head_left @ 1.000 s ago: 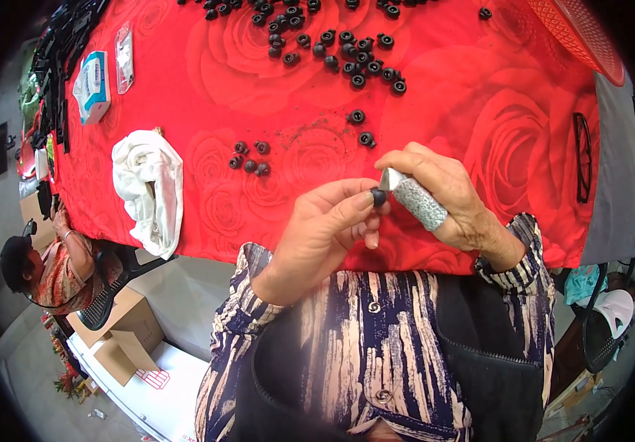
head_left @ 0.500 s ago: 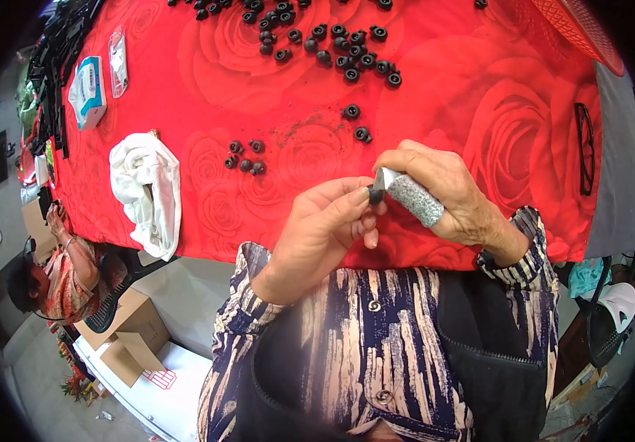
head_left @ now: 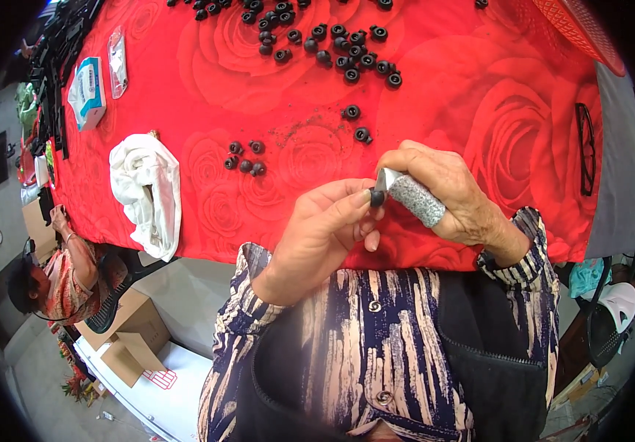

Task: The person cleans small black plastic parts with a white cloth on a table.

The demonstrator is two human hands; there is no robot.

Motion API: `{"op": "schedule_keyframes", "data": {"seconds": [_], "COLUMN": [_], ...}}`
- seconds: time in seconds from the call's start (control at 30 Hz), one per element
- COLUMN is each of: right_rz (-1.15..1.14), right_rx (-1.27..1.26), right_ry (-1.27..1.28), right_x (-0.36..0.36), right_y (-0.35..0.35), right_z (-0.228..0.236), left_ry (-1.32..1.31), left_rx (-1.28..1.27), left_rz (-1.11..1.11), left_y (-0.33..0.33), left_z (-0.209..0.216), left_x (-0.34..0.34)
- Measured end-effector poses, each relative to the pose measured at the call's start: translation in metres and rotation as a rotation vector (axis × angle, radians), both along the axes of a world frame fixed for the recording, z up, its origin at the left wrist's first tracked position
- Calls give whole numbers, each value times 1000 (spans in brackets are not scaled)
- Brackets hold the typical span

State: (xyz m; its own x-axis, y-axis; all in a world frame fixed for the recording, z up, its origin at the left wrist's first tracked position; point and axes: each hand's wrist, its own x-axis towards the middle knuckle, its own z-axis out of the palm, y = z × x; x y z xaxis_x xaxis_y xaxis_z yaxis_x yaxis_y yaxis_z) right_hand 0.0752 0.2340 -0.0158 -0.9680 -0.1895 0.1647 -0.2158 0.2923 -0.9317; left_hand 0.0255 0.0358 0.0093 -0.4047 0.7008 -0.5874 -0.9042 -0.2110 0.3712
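My left hand [head_left: 323,227] is closed, pinching a small round black part [head_left: 378,198] between thumb and fingers. In my right hand [head_left: 450,184] is a short-bladed knife [head_left: 418,200] with a thick, speckled grey handle. Its pale blade meets the top of the black part, though the exact contact is too small to make out. Beyond my hands, two like black parts [head_left: 362,135] lie on the red cloth, and a small group of them [head_left: 246,165] lies to the left. Dark crumbs are scattered between these.
A large cluster of black parts [head_left: 341,43] spreads along the far side. Leftward are a white cloth [head_left: 144,195], a tissue pack [head_left: 89,92] and long black pieces [head_left: 56,66]. Glasses [head_left: 585,147] and a red basket [head_left: 582,29] sit right. Another person [head_left: 67,276] works at the left edge.
The black part has turned slightly in my left fingers, showing more of its rounded side. The knife has shifted a little to the right. At left, the other person's hand has moved.
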Motion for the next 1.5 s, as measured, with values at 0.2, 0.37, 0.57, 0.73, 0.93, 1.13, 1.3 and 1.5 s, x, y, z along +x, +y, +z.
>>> {"op": "schedule_keyframes", "data": {"seconds": [0.2,0.37,0.57,0.73,0.93,1.13,1.3,1.5], "right_rz": [15,36,24,26,32,21,42,-20], "right_rx": [-28,-20,21,19,31,51,95,10], "right_ry": [-7,-18,11,-9,9,21,61,155], "right_x": [-1,-1,-1,-1,-1,0,-1,-2], "right_y": [1,2,1,1,1,0,-1,6], "right_z": [1,1,2,3,2,0,4,5], "left_ry": [-4,-6,-7,-2,-5,-1,-24,95], "left_rx": [-14,-16,5,-34,-35,-26,-43,-16], "left_rz": [7,6,6,1,-5,-2,30,81], "left_y": [0,0,-2,0,-1,0,2,-4], "left_z": [2,1,0,3,3,2,1,-4], "left_x": [0,0,0,0,1,1,5,2]}}
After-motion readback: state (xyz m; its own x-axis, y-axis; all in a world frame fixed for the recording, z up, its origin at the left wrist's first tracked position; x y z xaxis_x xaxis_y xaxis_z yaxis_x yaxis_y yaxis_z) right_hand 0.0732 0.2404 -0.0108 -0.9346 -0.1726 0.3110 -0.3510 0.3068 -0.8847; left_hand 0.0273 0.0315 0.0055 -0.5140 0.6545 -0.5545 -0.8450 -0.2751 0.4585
